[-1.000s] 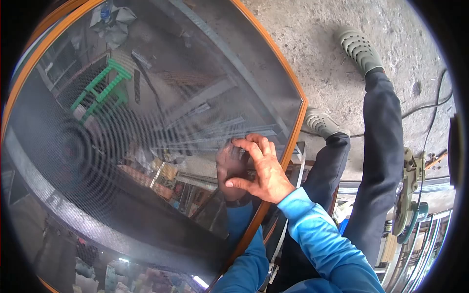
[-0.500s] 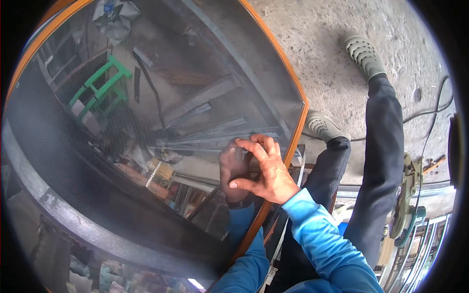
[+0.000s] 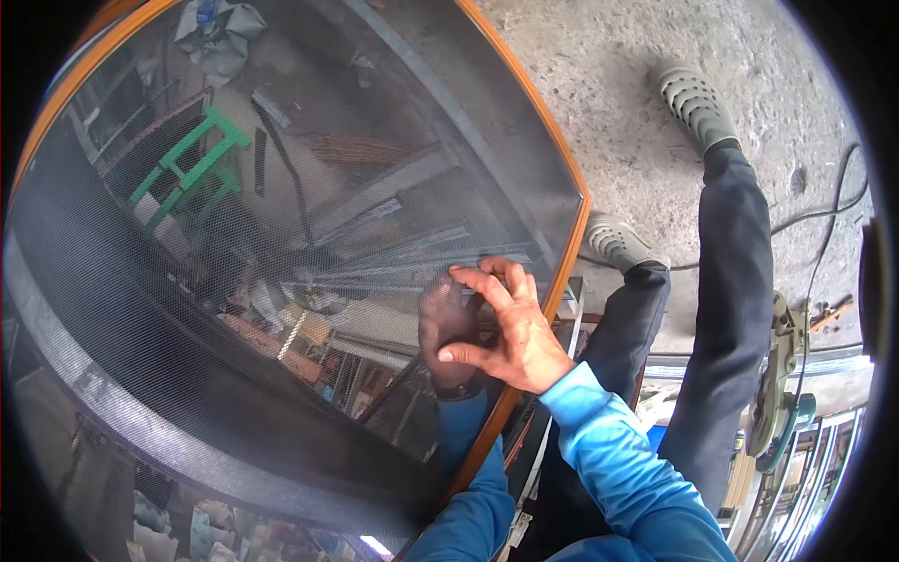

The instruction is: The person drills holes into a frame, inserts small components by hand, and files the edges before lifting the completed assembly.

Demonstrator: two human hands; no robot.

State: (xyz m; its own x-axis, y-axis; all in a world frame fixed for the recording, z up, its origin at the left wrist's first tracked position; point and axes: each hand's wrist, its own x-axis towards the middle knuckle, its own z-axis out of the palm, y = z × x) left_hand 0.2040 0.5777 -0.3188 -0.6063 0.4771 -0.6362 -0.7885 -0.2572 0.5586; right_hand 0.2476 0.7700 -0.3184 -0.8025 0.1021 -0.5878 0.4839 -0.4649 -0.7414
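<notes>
A framed mesh screen (image 3: pixel 281 215) with an orange-brown frame (image 3: pixel 552 122) takes up the left of the view. Over its near corner is my right hand (image 3: pixel 515 328), with curved fingers and the thumb well apart from the index finger. Its fingertips are at the mesh; no object shows between them. My left hand (image 3: pixel 448 328) is on the far side of the mesh, dimmed by it, opposite my right hand. How its fingers are set is hard to make out. Both arms have blue sleeves.
Through the mesh appear a green stand (image 3: pixel 192 169), grey metal strips (image 3: pixel 375 211) and a crumpled grey sheet (image 3: pixel 220 37). A person in dark trousers and clogs (image 3: pixel 698 103) is at the right, on concrete floor. A cable (image 3: pixel 815 220) and a green-and-beige power tool (image 3: pixel 782 412) lie there.
The view through the mesh has shifted slightly. Both hands keep the same position and shape.
</notes>
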